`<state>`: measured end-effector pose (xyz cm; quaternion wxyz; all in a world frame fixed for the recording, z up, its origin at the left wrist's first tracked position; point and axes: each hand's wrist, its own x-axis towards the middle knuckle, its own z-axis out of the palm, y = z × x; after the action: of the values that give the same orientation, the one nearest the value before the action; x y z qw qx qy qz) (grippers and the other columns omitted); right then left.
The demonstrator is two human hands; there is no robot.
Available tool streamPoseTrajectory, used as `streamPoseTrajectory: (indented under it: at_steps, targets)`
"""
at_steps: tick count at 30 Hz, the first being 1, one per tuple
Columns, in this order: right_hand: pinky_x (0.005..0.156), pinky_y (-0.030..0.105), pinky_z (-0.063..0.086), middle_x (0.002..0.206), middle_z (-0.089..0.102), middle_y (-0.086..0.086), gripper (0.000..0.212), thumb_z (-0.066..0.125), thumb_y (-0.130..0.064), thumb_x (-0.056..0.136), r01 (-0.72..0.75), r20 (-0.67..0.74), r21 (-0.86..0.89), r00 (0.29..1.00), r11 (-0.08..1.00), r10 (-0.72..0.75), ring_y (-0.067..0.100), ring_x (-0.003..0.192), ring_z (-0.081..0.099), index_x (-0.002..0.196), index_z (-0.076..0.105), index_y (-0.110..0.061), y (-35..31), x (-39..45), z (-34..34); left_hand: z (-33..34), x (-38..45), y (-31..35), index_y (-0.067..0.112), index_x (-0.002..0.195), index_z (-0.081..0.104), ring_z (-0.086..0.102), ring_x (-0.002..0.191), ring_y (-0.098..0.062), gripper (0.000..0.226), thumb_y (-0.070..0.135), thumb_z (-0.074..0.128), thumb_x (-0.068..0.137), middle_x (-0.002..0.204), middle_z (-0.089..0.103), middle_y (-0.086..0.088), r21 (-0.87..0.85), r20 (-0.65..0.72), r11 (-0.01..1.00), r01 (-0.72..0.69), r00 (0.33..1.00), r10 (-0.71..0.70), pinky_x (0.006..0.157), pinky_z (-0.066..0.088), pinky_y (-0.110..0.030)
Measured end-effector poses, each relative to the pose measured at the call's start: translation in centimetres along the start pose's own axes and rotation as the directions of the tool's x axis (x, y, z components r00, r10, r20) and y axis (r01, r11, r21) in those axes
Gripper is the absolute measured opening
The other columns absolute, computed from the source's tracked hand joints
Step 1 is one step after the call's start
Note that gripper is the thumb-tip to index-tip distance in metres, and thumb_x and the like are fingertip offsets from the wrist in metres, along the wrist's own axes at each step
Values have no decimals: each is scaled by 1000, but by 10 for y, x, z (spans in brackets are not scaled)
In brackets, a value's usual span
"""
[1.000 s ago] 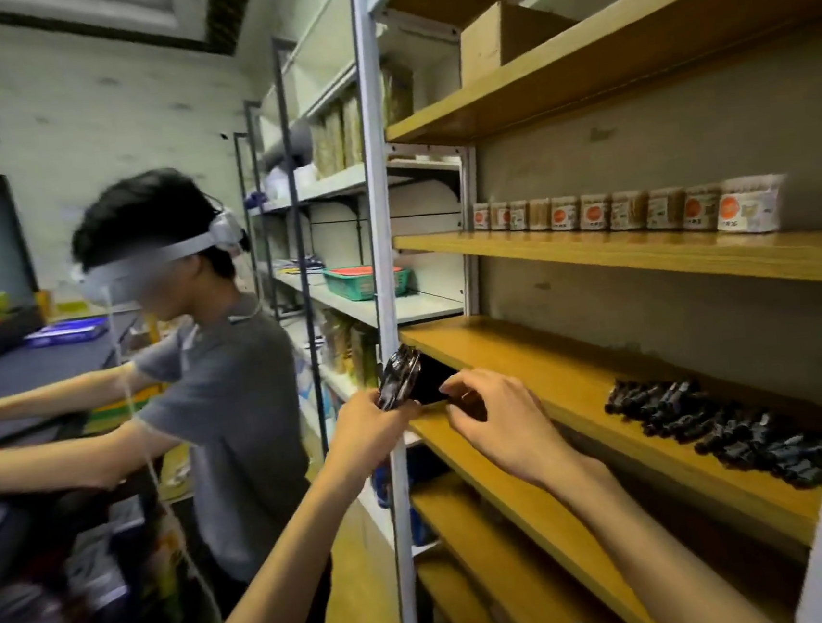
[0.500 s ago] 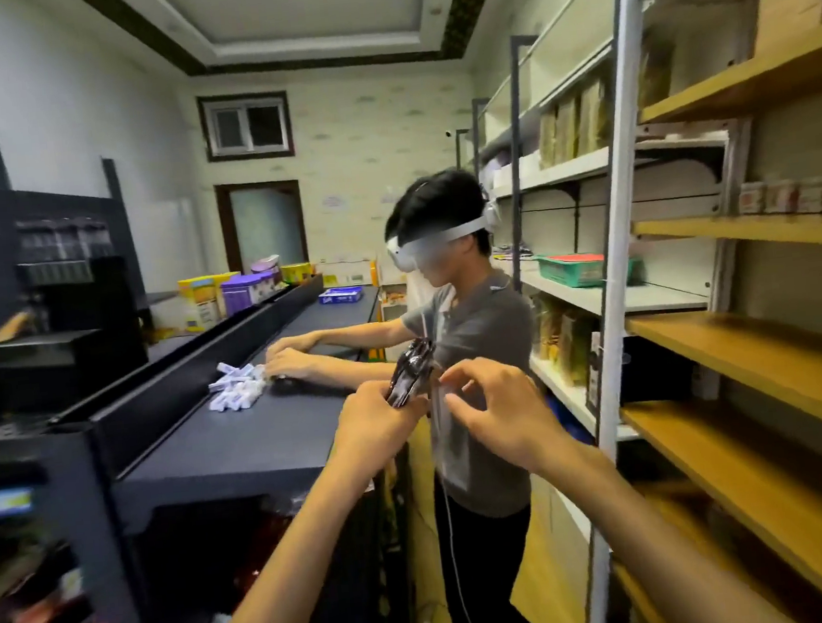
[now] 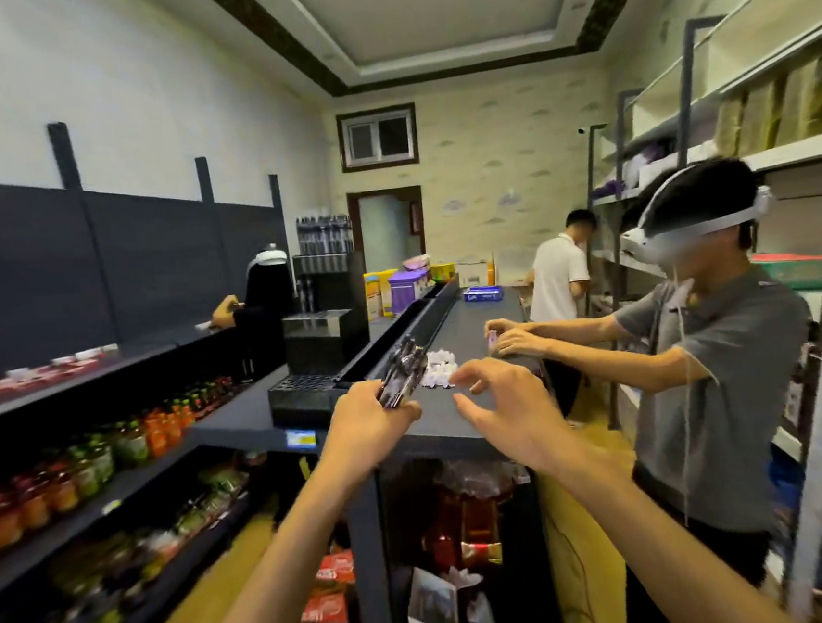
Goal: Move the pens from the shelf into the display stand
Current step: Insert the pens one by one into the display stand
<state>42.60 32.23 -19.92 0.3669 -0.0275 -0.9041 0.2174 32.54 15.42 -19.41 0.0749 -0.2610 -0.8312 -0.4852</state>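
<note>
Left hand [image 3: 366, 418] grips pens [image 3: 402, 373].

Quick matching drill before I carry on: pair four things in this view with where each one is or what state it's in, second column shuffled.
Things:
1. bundle of dark pens
2. right hand
3. black display stand with a grid of holes
4. pile of small white packets

Places or states:
A. loose on the dark counter, beyond the hands
B. gripped in the left hand
C. fingers spread, holding nothing
D. standing on the counter's left side, in front of a black box

Pairs: 1-B, 2-C, 3-D, 4-A
</note>
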Motion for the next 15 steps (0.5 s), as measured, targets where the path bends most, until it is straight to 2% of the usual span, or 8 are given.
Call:
streamPoseTrajectory:
  at_steps: [3, 6, 8, 11, 13, 15]
  targets:
    - [84, 27, 51, 107, 70, -14, 16, 69, -29, 92, -9, -24, 18, 1000, 1000, 10, 3, 92, 63, 107, 69, -33, -27, 12, 26, -35, 9, -27, 15, 63, 63, 59, 59, -14, 20, 25, 75, 76, 58, 62, 4, -2, 2, 1000, 21, 1000, -21, 52, 41, -26]
    - [80, 23, 49, 104, 70, -15, 17, 70, -29, 91, -21, -18, 15, 1000, 1000, 21, 4, 91, 63, 108, 70, -33, -41, 24, 47, -57, 19, -52, 17, 58, 57, 49, 47, -11, 25, 24, 72, 76, 48, 55, 8, -52, 11, 996, 76, 997, -76, 46, 35, -26]
    - [74, 16, 43, 101, 68, -15, 16, 70, -28, 91, -28, -14, -9, 1000, 1000, 27, 3, 90, 62, 106, 70, -33, -46, 33, 60, -67, 27, -69, 15, 60, 58, 45, 47, -13, 23, 24, 71, 77, 49, 52, 7, -66, 20, 992, 105, 994, -104, 48, 34, -27]
    - [77, 22, 44, 104, 70, -14, 15, 68, -27, 92, -33, -4, -21, 999, 999, 33, 4, 92, 62, 106, 70, -31, -51, 49, 81, -77, 45, -90, 9, 68, 62, 46, 50, -15, 21, 23, 71, 80, 54, 55, 2, -89, 46, 990, 111, 993, -108, 52, 37, -28]
    - [80, 23, 48, 104, 70, -13, 16, 68, -27, 93, -25, -6, -25, 1000, 999, 25, 6, 94, 62, 108, 71, -30, -54, 62, 96, -82, 61, -103, 12, 69, 63, 49, 46, -9, 19, 23, 72, 82, 49, 55, 6, -82, 50, 993, 89, 995, -85, 48, 39, -24]
    - [78, 17, 46, 104, 70, -12, 17, 68, -27, 93, -8, -5, -33, 1000, 999, 8, 4, 91, 62, 109, 72, -29, -56, 77, 113, -87, 81, -114, 16, 67, 63, 48, 39, -2, 20, 23, 74, 82, 44, 55, 11, -91, 50, 994, 68, 997, -64, 40, 36, -17]
